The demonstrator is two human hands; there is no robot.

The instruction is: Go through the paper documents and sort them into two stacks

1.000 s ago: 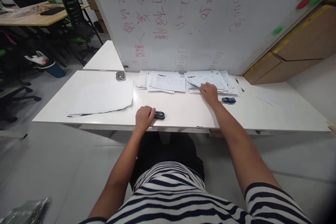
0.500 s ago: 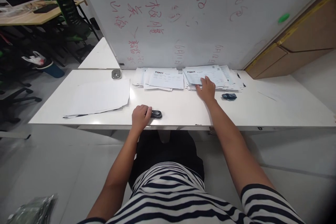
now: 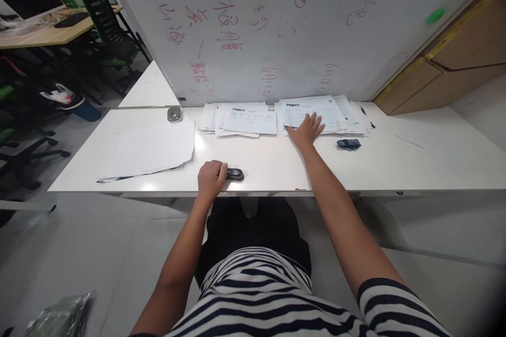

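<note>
On the right paper stack (image 3: 350, 113): top sheet (image 3: 294, 113) down flat

Right hand (image 3: 305, 131) open, fingers fanned over the stack's near edge, gripping nothing. 1 s ago it had the sheet's corner curled up; now no page is lifted. Left hand (image 3: 211, 179) unchanged: curled around the black stapler (image 3: 236, 174) near the white table's (image 3: 269, 166) front edge.

Glare spots the white table (image 3: 272, 160); the lower-right corner seems dark.
</note>
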